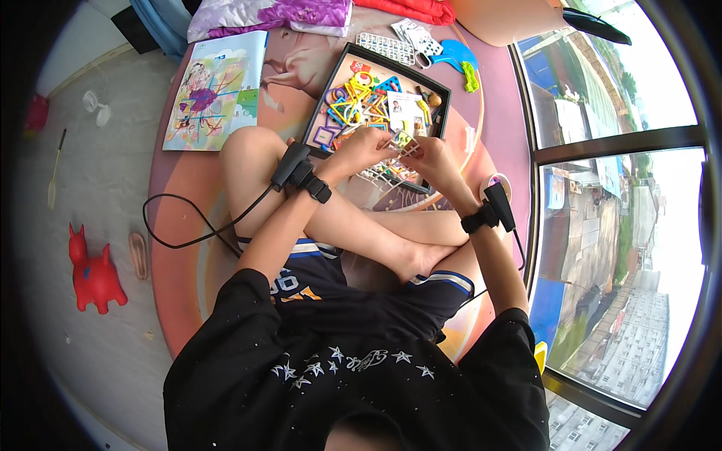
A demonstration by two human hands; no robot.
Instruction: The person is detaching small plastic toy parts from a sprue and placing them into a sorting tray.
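Observation:
Both hands meet over the near right part of a shallow black-rimmed tray [322, 89]. My left hand [364, 150] is closed in a pinch on the left edge of a small, pale see-through lattice piece [404, 143]. On the same piece's right side, my right hand [435, 159] pinches with thumb and finger. Its exact kind is too small to tell. Below the hands, whitish lattice strips [383, 177] lie at the tray's near edge. Colourful plastic shapes [342, 111], many of them open frames, fill the tray, with a white printed card [406, 107] among them.
Past the tray lie a white grid piece [385, 48], several cards [416, 36] and a blue plastic item [453, 55]. A picture book [216, 94] rests at left. My crossed legs [361, 237] border the tray's near side; a window [602, 203] stands at right.

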